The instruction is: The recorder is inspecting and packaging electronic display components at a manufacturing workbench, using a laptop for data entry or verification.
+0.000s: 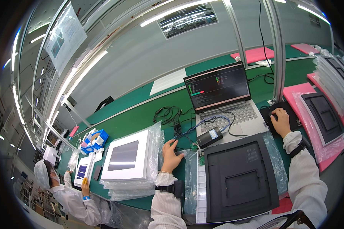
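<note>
My right hand (281, 121) curls over a dark computer mouse (273, 117) on a black mouse pad (292, 114), right of an open silver laptop (239, 120). Its dark screen shows lines of text and small coloured blocks. My left hand (171, 155) rests with thumb and fingers apart beside a tangle of black and blue cables (185, 133); it holds nothing that I can see. Close in front of me lies a black device panel (240, 179) over a white frame, a green circuit board (202, 159) showing at its upper left corner. A small black box (210, 137) sits against the laptop's front left corner.
Left of my hand, white framed panels (128, 156) are stacked in clear plastic. Beyond them stands a blue bin (97, 141), and a co-worker (74, 194) handles a white device. Black panels (323, 116) on pink foam lie at right. A metal post (279, 57) rises behind the mouse pad.
</note>
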The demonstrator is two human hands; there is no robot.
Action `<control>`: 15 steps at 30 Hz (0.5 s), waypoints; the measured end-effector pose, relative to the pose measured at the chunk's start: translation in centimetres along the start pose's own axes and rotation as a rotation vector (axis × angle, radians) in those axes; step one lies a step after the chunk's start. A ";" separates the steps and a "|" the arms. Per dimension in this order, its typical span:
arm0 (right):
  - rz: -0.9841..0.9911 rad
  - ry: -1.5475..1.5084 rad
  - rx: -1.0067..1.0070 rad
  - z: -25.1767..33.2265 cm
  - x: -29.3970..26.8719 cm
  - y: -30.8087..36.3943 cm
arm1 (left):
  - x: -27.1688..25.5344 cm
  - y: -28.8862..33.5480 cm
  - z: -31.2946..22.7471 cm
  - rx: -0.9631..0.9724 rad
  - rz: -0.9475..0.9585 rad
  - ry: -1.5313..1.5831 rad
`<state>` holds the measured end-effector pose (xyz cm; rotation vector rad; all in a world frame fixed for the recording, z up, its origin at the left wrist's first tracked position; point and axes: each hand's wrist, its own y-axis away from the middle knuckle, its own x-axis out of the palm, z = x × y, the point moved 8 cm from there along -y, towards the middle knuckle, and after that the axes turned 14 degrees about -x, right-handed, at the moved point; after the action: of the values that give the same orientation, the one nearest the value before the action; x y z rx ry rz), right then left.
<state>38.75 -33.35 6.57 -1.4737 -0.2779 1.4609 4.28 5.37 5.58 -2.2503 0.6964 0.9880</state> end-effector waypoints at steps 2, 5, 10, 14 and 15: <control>0.001 0.000 0.001 -0.1 0.0 0.0 | -0.1 0.1 -0.2 0.005 -0.005 -0.004; -0.003 0.002 -0.006 0.0 0.0 0.0 | -0.3 0.2 -0.5 0.006 -0.026 -0.002; -0.013 0.006 -0.014 0.1 -0.2 0.0 | -0.5 0.5 -1.5 0.012 -0.092 -0.009; -0.013 0.007 -0.011 0.1 -0.1 0.0 | -0.6 0.7 -2.1 0.048 -0.163 -0.045; -0.012 0.001 -0.010 0.2 -0.1 -0.1 | -0.7 0.7 -2.0 0.047 -0.164 -0.046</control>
<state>38.58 -33.31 6.78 -1.4786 -0.2926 1.4511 4.42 3.67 7.05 -2.1971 0.5015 0.9311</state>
